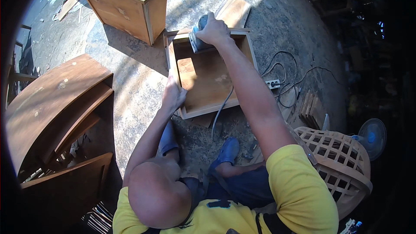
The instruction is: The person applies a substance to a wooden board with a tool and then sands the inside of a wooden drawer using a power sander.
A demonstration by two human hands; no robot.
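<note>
Wooden drawer (208, 91) is sitting on the floor (134, 117), right grip (214, 31) is wrapping round a power sander (199, 42) at its far rim, left grip (174, 94) is pinching its left side. Cord (216, 118) draping nearside might be snagging, yanking the sander askew.

The right hand (213, 31) partly hides the power tool (201, 45).

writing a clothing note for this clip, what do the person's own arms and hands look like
Both arms wear short yellow sleeves, the right sleeve showing more fully than the left sleeve. Below them the arms are bare. The left hand and right hand are ungloved.
</note>
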